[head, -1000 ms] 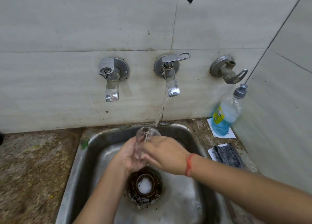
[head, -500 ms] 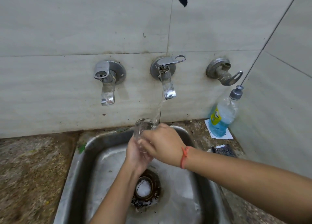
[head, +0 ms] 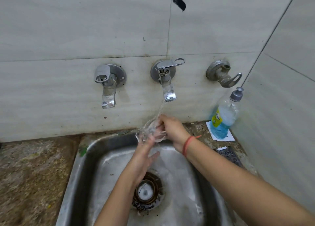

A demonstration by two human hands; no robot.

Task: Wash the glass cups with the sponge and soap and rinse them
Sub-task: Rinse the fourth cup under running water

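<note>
The sink [head: 80, 159] takes the lower middle of the view and is set in the counter [head: 34, 166]. Above its back edge the two hands meet under the middle tap [head: 166, 82], from which water [head: 160, 109] runs down.

The right hand [head: 172, 128] has its fingers curled on the cup [head: 150, 130], which seems tilted in the stream. The left hand [head: 144, 156] touches the cup from below. Whether it grips or only supports I cannot tell, because glass and water blur its fingers.

The bottle [head: 222, 120] of soap stands at the back right corner of the counter. The sponge [head: 229, 155] lies by the sink's right edge. Both are well apart from the hands.

I judge the step in hand to be the rinsing of this cup. The next move, I think, calls for a firm hold on the wet glass and for turning it so that water reaches every side. After that the cup is emptied and set down gently. No other cup is in view.
</note>
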